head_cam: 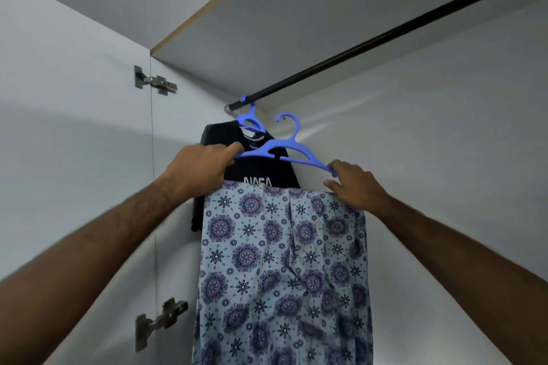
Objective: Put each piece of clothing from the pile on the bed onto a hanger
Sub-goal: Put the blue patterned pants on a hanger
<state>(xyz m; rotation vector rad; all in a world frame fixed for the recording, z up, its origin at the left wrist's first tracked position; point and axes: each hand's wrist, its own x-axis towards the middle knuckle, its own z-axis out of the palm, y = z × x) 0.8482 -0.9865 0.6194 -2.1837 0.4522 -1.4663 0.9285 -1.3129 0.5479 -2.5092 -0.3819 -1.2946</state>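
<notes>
The view looks up into a white wardrobe. Its back wall (415, 142) is plain and pale grey-white, with soft diagonal streaks of light near the upper corner. Overhead runs the underside of a top shelf (296, 24), white with a light wooden edge strip (207, 3) along its front. A dark clothes rail (385, 37) crosses diagonally beneath it, from the upper right down to a bracket in the left corner. On the left stands the open wardrobe door (59, 98), white inside, joined by two metal hinges: an upper hinge (154, 83) and a lower hinge (157, 320). The light is dim, cool and even.
</notes>
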